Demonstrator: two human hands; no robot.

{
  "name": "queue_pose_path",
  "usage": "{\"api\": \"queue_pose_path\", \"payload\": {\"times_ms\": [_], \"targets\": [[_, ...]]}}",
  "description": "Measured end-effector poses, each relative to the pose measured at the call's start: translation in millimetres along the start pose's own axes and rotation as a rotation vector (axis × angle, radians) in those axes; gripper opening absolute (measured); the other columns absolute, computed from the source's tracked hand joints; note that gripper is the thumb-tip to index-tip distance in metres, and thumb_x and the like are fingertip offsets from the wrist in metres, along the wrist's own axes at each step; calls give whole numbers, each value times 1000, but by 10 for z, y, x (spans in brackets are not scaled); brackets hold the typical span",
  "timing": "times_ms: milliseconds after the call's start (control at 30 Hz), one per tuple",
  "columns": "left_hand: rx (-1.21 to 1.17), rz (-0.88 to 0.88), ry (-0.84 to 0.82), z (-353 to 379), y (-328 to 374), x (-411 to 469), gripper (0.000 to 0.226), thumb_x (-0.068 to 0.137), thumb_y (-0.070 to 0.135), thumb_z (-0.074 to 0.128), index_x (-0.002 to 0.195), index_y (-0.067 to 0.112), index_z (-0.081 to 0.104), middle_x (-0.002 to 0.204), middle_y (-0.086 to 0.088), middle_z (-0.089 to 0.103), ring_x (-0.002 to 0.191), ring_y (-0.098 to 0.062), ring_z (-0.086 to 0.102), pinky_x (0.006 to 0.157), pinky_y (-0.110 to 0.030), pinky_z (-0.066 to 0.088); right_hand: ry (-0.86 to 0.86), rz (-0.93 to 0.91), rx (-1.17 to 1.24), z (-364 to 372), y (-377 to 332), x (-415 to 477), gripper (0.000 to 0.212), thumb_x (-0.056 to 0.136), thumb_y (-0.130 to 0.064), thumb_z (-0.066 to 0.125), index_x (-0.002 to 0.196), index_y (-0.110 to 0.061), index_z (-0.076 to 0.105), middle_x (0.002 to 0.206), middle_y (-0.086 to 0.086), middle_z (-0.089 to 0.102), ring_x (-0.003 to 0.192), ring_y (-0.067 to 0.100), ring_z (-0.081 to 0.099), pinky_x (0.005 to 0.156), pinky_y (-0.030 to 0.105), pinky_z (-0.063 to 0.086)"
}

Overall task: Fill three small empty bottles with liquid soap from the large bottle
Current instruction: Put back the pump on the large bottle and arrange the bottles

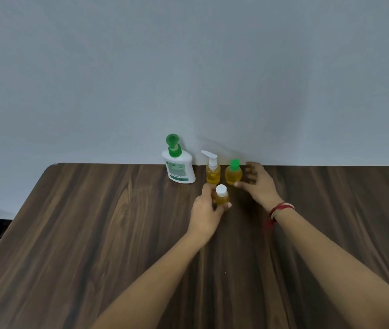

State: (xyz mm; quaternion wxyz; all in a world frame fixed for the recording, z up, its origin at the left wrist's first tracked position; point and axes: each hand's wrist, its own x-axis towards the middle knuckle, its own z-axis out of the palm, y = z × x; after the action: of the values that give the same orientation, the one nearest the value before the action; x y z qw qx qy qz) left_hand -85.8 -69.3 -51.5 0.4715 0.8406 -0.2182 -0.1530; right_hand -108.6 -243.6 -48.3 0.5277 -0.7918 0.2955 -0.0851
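**pumpfan:** So where's this at? All three little ones look full of yellow soap and capped to me, so I reckon it's just the tidy-up bit.

**refill_joe:** Same read here. The left hand (pixel 206 210) has fingers and thumb wrapped round the small clear bottle with the white screw cap (pixel 222 195). That one is upright on the dark wood-grain table (pixel 93 233), a bit in front of the other two. The right hand (pixel 258 184) is loose, fingers spread, holding nothing. Its thumb tip sits right at the base of the small round bottle with the green cap (pixel 233 173), can't tell if it actually touches.

**pumpfan:** And the big one?

**refill_joe:** The large white bottle with the green pump (pixel 180 167) is at the back by the pale grey wall (pixel 188 67). It's just left of the small clear bottle with the white pump top (pixel 213 172). If I were lining them up, I'd check the white cap is tight first, since soap on the outside makes these slippery. Then hold it vertical, move it low and set it in the row. I'd also mind the right fingers near the green-capped one, it looks light and round and would tip easy.
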Motion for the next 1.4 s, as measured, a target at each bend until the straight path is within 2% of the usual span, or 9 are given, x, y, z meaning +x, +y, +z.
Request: {"api": "queue_pose_path", "payload": {"times_ms": [133, 267, 367, 600, 700, 867, 1033, 1233, 1400], "targets": [[-25, -6, 13, 89, 104, 64, 48, 85, 23, 70, 124, 16, 44, 115, -1, 61, 103, -13, 57, 89, -30, 49, 156, -24, 33, -220, 141, -358, 60, 75, -4, 75, 128, -12, 50, 126, 7, 54, 114, 21, 55, 86, 22, 46], [-80, 26, 6, 233, 250, 116, 42, 84, 21, 71, 118, 17, 47, 112, 0, 62, 103, -13, 59, 88, -29, 50, -98, -117, 120, -218, 194, -694, 62, 73, -3, 76, 125, -23, 50, 120, -6, 57, 109, 8, 57, 88, 17, 47], [-117, 42, 20, 345, 336, 132, 37, 84, 14, 71, 115, 19, 51, 108, 4, 64, 100, -8, 61, 88, -27, 53, -80, -202, 117, -174, 164, -706, 60, 76, 1, 72, 118, -36, 50, 116, -16, 58, 105, -3, 59, 84, 7, 50], [-130, 47, -49, 493, 443, 262, 40, 78, 20, 76, 113, 19, 56, 106, 7, 65, 99, -5, 61, 90, -25, 51, 58, -189, -77, -275, 220, -451, 40, 84, 0, 63, 121, -14, 57, 108, -8, 59, 97, 4, 56, 89, 16, 46], [-118, 70, -69, 415, 470, 146, 39, 78, 21, 77, 112, 23, 58, 103, 16, 61, 95, 2, 58, 86, -15, 49, 85, -139, -36, -280, 215, -324, 37, 81, -5, 69, 115, -12, 58, 97, -8, 61, 84, -5, 56, 73, 6, 44], [-100, 103, 233, -29, 212, -202, 26, 82, 19, 73, 103, 27, 60, 98, 14, 61, 88, -1, 59, 75, -13, 49, 104, -106, -7, -195, 178, -117, 39, 78, -6, 72, 114, -12, 58, 97, -5, 59, 91, 12, 57, 72, 8, 40], [-100, -63, 495, -494, -237, -152, 53, 78, 14, 76, 123, 20, 48, 114, 6, 45, 97, -10, 52, 78, -25, 49, 99, -79, -32, -129, 156, -21, 46, 78, -6, 72, 121, -10, 56, 109, 2, 62, 97, 13, 55, 83, 22, 43], [-87, -229, 434, -635, -371, 212, 108, 68, 26, 85, 151, 17, 15, 152, -7, 18, 138, -22, 30, 112, -36, 32, 135, -31, -10, -164, 216, -79, 65, 75, -4, 76, 133, -11, 47, 129, 9, 55, 116, 23, 55, 92, 26, 44], [-224, -223, 431, -501, -296, 474, 117, 66, 17, 85, 152, 17, 5, 153, -9, 20, 140, -24, 31, 114, -45, 31, 350, -80, -126, -200, 250, -518, 63, 80, -12, 72, 137, -14, 43, 136, 12, 39, 116, 25, 51, 94, 26, 40]]}}
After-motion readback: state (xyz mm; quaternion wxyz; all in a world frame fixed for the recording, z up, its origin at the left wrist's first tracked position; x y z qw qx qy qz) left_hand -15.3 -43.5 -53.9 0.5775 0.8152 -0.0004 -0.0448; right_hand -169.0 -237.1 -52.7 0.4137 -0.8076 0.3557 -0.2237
